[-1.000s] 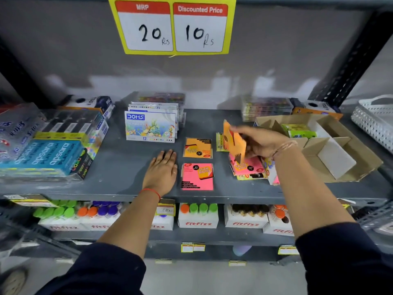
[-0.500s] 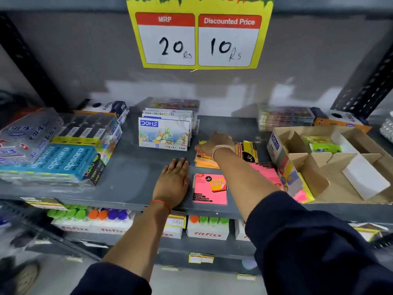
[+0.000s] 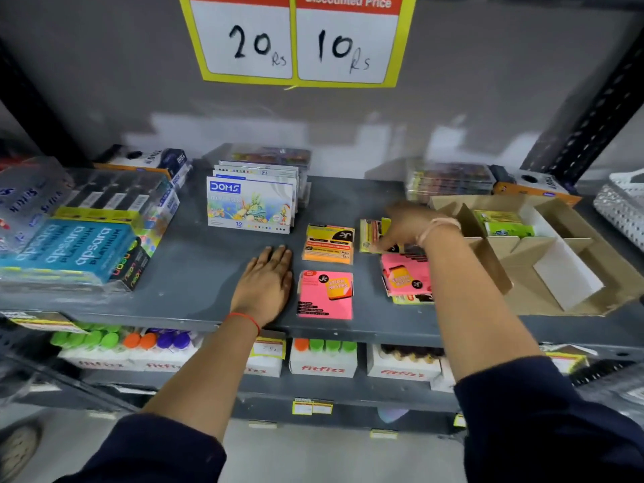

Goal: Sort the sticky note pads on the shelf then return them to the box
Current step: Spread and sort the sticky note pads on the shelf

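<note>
Sticky note pads lie on the grey shelf (image 3: 195, 273). An orange stack (image 3: 327, 244) sits behind a single pink pad (image 3: 325, 294). To their right is a loose pile: a yellow pad (image 3: 367, 235), pink pads (image 3: 406, 278) and a yellow one (image 3: 411, 299) partly hidden beneath. My left hand (image 3: 265, 280) lies flat on the shelf, just left of the pink pad. My right hand (image 3: 407, 226), blurred, hovers over the loose pile with its fingertips on the yellow pad, holding nothing. The open cardboard box (image 3: 557, 273) at right holds green pads (image 3: 501, 223).
DOMS colour boxes (image 3: 251, 207) stand behind the orange stack. Apsara packs (image 3: 69, 249) fill the left of the shelf. Clear packs (image 3: 449, 179) sit at the back right, a white basket (image 3: 623, 203) at far right. Fitfizz boxes (image 3: 324, 360) line the lower shelf.
My right hand carried an orange pad to the orange stack, left it there, and has moved right to the loose pile. My left hand has stayed flat on the shelf.
</note>
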Demonstrator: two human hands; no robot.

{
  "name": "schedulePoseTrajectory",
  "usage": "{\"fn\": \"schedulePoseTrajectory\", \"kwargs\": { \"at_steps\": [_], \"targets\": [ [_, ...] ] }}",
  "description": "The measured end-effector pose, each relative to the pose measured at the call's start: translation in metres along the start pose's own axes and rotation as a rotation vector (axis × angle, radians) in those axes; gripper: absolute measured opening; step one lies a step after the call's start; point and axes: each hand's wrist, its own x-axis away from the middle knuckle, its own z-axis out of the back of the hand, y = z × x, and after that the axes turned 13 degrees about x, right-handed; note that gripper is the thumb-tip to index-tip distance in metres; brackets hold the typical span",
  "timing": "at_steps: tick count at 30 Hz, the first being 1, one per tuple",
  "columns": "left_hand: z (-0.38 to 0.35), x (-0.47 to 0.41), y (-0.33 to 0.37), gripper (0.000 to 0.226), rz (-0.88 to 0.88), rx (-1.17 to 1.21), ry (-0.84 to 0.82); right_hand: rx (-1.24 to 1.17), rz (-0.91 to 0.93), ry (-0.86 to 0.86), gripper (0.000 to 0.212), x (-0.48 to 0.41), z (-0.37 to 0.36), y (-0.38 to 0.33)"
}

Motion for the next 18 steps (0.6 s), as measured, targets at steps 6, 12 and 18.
{"fn": "schedulePoseTrajectory", "kwargs": {
  "at_steps": [6, 12, 18],
  "targets": [
    [0.001, 0.002, 0.003, 0.049, 0.015, -0.006, -0.011, 0.204, 0.096, -0.187, 0.091, 0.028, -0.046, 0.015],
    [0.003, 0.004, 0.005, 0.049, 0.016, -0.014, -0.019, 0.149, 0.141, -0.075, 0.086, 0.037, -0.044, 0.016],
    [0.004, 0.004, 0.005, 0.048, 0.004, 0.002, -0.011, -0.028, 0.341, 0.126, 0.092, 0.054, -0.021, -0.027]
  ]
}}
